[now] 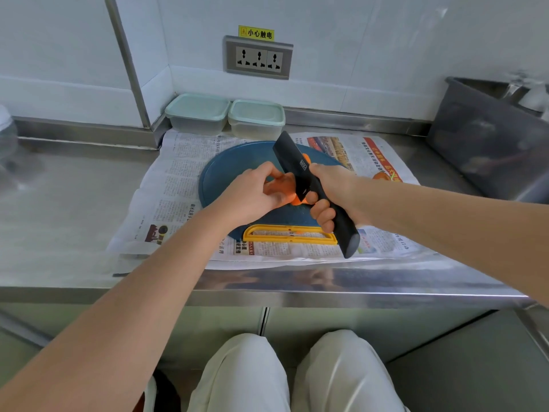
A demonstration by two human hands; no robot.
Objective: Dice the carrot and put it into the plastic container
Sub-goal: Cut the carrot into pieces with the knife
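An orange carrot [297,199] lies on a round blue cutting board [237,165], mostly hidden under my hands. My left hand [255,191] holds the carrot with curled fingers. My right hand [329,197] grips the black handle of a black knife [292,160], whose blade stands over the carrot. Two plastic containers with pale green lids, one at left [197,113] and one at right [257,117], stand closed against the wall behind the board.
Newspaper [175,179] covers the steel counter under the board. A yellow plastic frame [289,234] lies at the board's near edge. A grey bin [487,135] stands at the right. A wall socket [258,58] is above the containers.
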